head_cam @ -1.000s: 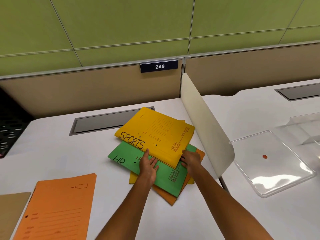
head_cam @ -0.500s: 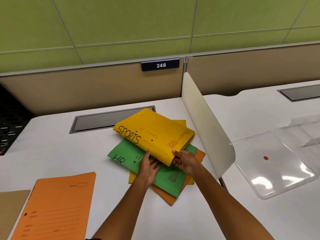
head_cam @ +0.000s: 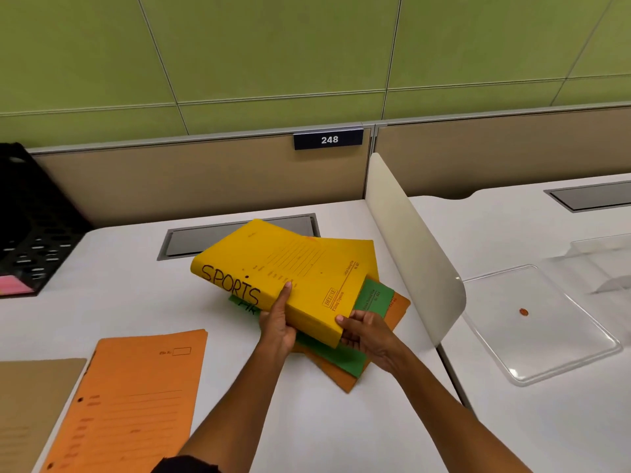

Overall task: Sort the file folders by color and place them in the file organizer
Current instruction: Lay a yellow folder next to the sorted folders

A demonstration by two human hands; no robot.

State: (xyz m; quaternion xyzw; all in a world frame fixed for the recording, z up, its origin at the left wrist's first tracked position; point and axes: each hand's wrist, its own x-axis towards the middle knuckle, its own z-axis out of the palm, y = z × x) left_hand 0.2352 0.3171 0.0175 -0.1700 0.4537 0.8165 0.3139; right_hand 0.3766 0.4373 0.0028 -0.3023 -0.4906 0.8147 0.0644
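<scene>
Left hand: the left hand is closed on the near edge of the yellow folder, thumb on top just beside the word "SPORTS", fingers hidden beneath.
Right hand: the right hand pinches the folder's near right corner, fingers curled under the edge.
Yellow folder: raised at its near edge and tilted over the pile; thick, bright yellow card, faint printed form lines, a "DELUXE" stamp near the right hand.
Pile beneath: a green folder with handwriting partly covered, a second yellow sheet showing at the far right corner, an orange folder at the bottom, all fanned crookedly on the white desk.
Sorted so far: an orange folder stack lies apart at near left, with a brown folder just beside it at the frame edge.
File organizer: a black mesh rack stands far left; only something pink shows low in it, none of these folders visibly inside.
Progress: early, I judge; colours are only partly separated, and filing into the organizer looks wholly undone.
</scene>
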